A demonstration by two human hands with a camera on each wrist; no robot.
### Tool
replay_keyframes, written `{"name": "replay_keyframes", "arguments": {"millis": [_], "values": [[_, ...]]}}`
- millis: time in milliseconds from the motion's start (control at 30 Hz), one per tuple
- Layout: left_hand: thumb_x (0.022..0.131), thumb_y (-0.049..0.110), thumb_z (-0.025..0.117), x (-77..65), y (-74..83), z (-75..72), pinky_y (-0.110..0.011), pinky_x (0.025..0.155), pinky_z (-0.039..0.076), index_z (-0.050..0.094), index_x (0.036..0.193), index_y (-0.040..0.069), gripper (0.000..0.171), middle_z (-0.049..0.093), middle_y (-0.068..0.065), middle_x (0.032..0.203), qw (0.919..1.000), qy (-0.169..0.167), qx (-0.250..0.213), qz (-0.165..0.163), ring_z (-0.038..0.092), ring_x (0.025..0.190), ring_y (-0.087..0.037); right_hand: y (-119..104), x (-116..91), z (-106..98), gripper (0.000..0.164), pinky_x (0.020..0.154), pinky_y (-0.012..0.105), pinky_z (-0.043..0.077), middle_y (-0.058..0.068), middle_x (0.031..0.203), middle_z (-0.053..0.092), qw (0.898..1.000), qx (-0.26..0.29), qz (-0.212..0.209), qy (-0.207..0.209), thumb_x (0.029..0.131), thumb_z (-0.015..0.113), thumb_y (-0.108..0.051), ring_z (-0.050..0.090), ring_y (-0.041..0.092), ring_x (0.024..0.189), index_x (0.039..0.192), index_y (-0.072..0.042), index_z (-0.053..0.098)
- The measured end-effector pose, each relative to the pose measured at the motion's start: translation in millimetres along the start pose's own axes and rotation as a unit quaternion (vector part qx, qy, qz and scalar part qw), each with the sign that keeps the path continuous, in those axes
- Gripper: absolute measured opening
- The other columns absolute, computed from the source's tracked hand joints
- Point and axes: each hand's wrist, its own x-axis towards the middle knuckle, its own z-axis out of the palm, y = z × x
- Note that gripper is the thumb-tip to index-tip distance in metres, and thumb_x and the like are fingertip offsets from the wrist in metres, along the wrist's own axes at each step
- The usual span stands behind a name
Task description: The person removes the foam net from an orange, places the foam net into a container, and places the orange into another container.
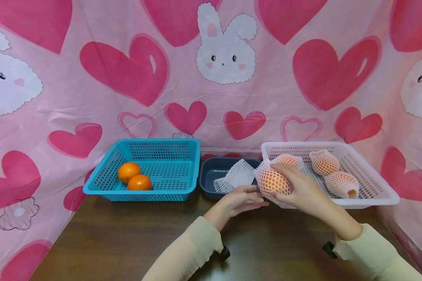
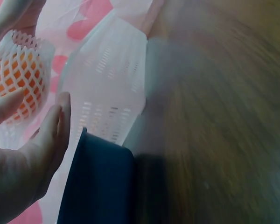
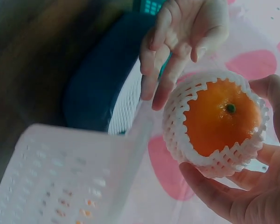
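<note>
My right hand (image 1: 300, 191) grips an orange (image 3: 221, 116) in a white foam net sleeve (image 3: 177, 121), above the front left corner of the white basket (image 1: 376, 201). The right wrist view shows the sleeve's open end, with bare peel and a green stem spot. My left hand (image 1: 237, 203) is just left of the orange, its fingers loosely extended and holding nothing. Beyond that hand, an empty foam net sleeve (image 1: 240, 174) lies in the dark blue tray (image 1: 207, 175). Several more sleeved oranges (image 1: 324, 162) sit in the white basket.
A teal basket (image 1: 168, 192) stands on the left, with two bare oranges (image 1: 139, 182) in it. Behind the containers hangs a pink cloth (image 1: 183, 89) with hearts and rabbits. The brown wooden table (image 1: 126, 230) extends in front of them.
</note>
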Motion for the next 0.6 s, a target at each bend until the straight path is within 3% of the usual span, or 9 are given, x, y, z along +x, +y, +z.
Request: {"name": "replay_keyframes", "arguments": {"millis": [233,433,600], "values": [[0.097,-0.009,0.053,-20.2,-0.1,-18.7,-0.049,0.111,0.041,0.041,0.153,-0.001,0.058,0.061,-0.022,0.138,0.9987,-0.017,0.047,-0.011,0.062,0.123,-0.037,-8.6,-0.8,19.5,0.075,0.093,0.064,0.05,0.02,0.137,0.057,1.0,0.008,-0.002,-0.004,0.079,0.087,-0.03,0.056,0.041,0.122,0.143,-0.007,0.055],[0.097,-0.012,0.051,-41.0,0.1,-35.8,-0.052,0.111,0.039,0.027,0.159,0.002,0.068,0.057,-0.022,0.143,0.9971,-0.04,0.053,-0.039,0.058,0.127,-0.039,-11.7,-4.9,38.7,0.075,0.09,0.06,0.052,0.018,0.136,0.058,0.999,0.034,-0.013,0.009,0.078,0.088,-0.029,0.061,0.039,0.117,0.142,-0.007,0.056],[0.098,-0.008,0.053,-52.2,-3.5,-46.2,-0.051,0.11,0.041,0.025,0.16,0.001,0.069,0.055,-0.021,0.146,0.9964,-0.03,0.059,-0.052,0.06,0.126,-0.037,-11.5,-10.7,52.4,0.076,0.091,0.06,0.052,0.018,0.138,0.057,0.998,0.065,-0.008,0.007,0.078,0.088,-0.027,0.06,0.039,0.118,0.143,-0.008,0.055]]}}
